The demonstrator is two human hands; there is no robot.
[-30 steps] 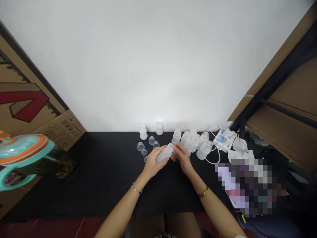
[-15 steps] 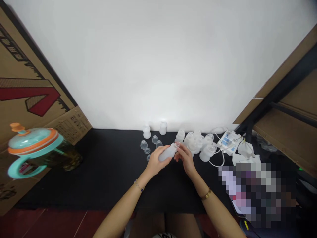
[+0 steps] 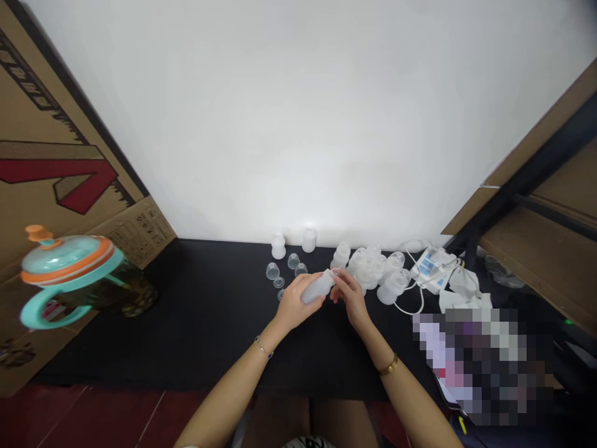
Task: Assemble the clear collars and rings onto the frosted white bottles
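My left hand (image 3: 293,305) is closed around a frosted white baby bottle (image 3: 316,289), which tilts with its neck up to the right. My right hand (image 3: 352,301) pinches a small clear nipple (image 3: 335,273) at the bottle's mouth; the fingers partly cover it. Beyond my left hand lie several clear dome-shaped nipples (image 3: 273,270) on the black table (image 3: 205,323). Past my right hand, a cluster of similar bottles (image 3: 394,286) stands with clear tops on. Against the wall are two white bottle-like pieces, one on the left (image 3: 278,247) and one on the right (image 3: 309,241).
On the left stands a large turquoise-lidded jug (image 3: 69,267) with dark contents, beside a cardboard box (image 3: 51,168). To the right lie a white power strip (image 3: 431,269) with cables, crumpled white paper (image 3: 466,292) and a blurred-out device (image 3: 480,361). A white wall (image 3: 298,124) rises behind.
The view has shifted slightly. Both hands stay at the bottle's mouth, with the right fingers moved only a little around the nipple.
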